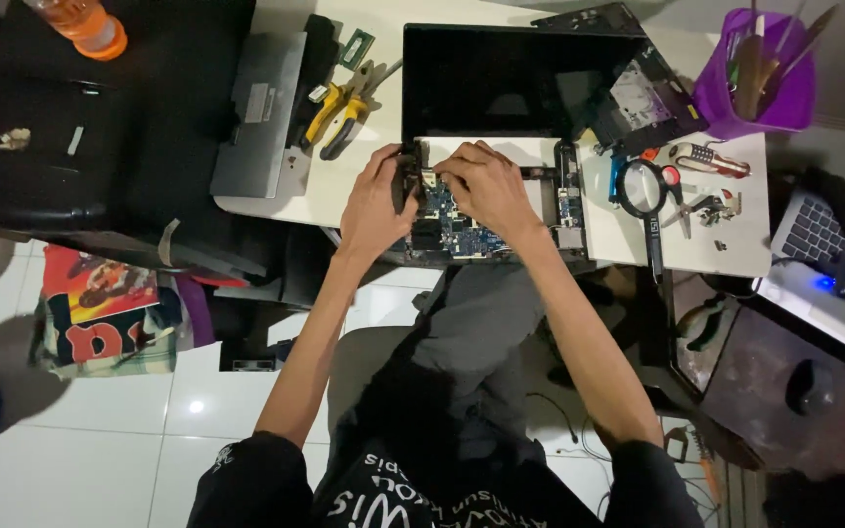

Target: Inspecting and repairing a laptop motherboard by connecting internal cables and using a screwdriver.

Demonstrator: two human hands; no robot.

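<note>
Both hands pinch at the opened laptop's blue circuit board (457, 227), left hand (376, 200) fingers curled on a small dark part at its corner, right hand (486, 186) fingertips pressed together just beside; the board looks stiff, light and fragile, best held by its edges.

Glossy white floor tiles (100, 460), matt white tabletop (638, 244), translucent purple plastic cup (760, 83).
</note>
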